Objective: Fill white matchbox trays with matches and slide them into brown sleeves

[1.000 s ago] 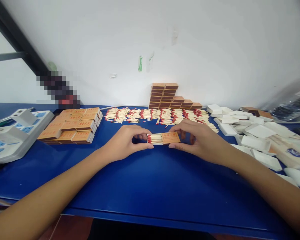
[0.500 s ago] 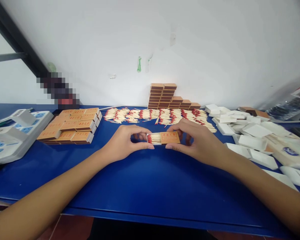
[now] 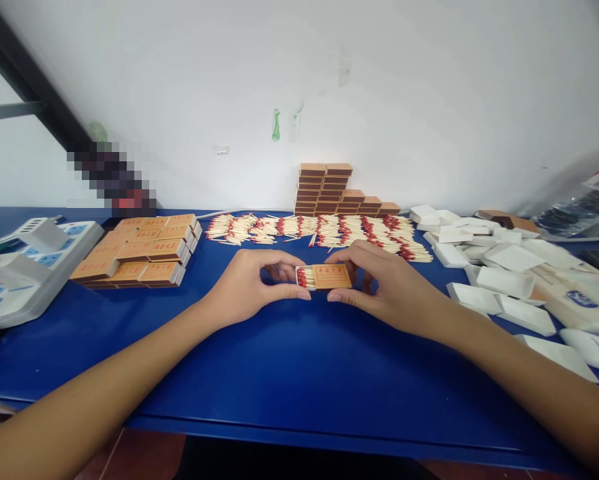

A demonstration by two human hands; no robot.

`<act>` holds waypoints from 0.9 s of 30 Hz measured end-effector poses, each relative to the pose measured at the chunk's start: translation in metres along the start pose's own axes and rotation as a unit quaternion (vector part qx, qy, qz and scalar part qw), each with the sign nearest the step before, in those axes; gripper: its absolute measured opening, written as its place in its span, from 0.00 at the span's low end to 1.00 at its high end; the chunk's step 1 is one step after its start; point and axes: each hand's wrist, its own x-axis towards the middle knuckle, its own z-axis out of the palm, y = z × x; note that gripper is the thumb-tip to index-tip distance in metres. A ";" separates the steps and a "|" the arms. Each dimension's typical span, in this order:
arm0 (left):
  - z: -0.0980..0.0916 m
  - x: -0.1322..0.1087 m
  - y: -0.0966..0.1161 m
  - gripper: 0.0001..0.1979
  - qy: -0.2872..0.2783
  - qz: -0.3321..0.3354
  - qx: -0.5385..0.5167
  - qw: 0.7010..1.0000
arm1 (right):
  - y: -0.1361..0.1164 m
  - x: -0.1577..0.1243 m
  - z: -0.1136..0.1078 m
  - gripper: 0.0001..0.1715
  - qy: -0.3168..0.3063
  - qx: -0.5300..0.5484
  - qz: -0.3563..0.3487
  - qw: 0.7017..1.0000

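A matchbox with an orange sleeve is held between both hands just above the blue table. Its white tray of red-tipped matches sticks out only a little on the left. My left hand pinches the tray end with thumb and fingers. My right hand grips the sleeve from the right side. A long row of loose matches lies right behind the hands.
Finished orange matchboxes are stacked at the left, beside a white power strip. Brown sleeves are piled against the wall. Several empty white trays cover the right side.
The tray has slid further into the sleeve, so less of the matches shows. Both hands have stayed in place, drawing slightly closer together.
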 end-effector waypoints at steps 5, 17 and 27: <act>0.000 0.002 0.001 0.20 0.032 -0.004 -0.031 0.999 | -0.001 -0.001 0.002 0.28 0.052 0.020 0.049 0.997; 0.011 -0.002 -0.005 0.36 0.026 0.012 -0.031 0.999 | -0.049 -0.008 0.012 0.25 -0.098 0.191 0.082 0.973; 0.013 -0.002 -0.003 0.34 0.007 0.063 0.013 0.998 | -0.044 -0.013 0.015 0.38 -0.093 0.113 0.068 0.987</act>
